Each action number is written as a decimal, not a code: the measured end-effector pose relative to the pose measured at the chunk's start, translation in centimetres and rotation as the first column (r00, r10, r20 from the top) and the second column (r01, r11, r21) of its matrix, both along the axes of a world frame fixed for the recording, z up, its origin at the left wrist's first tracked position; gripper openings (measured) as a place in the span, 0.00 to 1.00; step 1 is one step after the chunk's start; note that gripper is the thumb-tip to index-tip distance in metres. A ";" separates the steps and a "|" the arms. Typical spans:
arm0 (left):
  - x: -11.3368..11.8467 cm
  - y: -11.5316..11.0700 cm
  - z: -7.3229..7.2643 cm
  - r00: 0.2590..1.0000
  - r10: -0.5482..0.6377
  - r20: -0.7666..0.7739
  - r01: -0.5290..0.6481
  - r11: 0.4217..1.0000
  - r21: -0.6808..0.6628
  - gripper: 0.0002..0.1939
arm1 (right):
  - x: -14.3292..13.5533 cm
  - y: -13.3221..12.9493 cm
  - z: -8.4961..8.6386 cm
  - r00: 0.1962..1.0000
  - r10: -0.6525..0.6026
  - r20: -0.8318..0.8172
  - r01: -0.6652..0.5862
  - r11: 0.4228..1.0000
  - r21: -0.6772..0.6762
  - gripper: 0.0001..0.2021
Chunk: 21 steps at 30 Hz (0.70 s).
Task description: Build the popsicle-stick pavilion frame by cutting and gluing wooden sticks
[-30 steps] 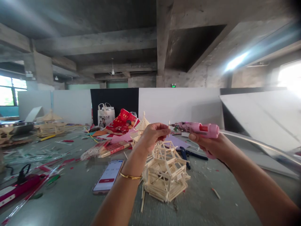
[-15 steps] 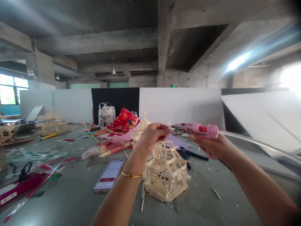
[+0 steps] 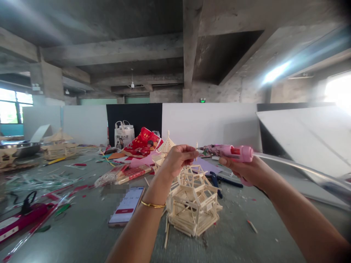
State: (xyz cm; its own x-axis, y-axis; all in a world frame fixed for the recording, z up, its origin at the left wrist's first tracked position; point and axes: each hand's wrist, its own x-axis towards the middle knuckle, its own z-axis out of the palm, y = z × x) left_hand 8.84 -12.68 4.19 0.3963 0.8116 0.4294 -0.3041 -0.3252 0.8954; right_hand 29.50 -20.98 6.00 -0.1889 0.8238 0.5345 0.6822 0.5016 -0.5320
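Pinching a slender wooden stick [image 3: 196,146] is the left hand [image 3: 178,160]

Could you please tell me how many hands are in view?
2: the left hand, near the middle, pinching a small stick, and the right hand, to its right, gripping a pink glue gun. No other hands show.

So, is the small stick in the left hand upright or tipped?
Upright: the small stick runs nearly vertical in the left hand, its top rising near the pink glue gun.
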 end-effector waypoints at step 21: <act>-0.5 0.8 -0.4 0.980 -0.183 0.078 0.188 0.980 -0.069 0.18 | -0.5 -0.4 0.5 0.999 -0.008 0.035 0.011 0.997 -0.082 0.26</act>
State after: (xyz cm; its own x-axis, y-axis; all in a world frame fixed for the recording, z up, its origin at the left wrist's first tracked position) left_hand 8.33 -11.87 3.78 0.5137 0.7579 0.4021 -0.4165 -0.1894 0.8892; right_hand 29.03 -21.40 6.45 -0.1985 0.8663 0.4584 0.7055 0.4510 -0.5467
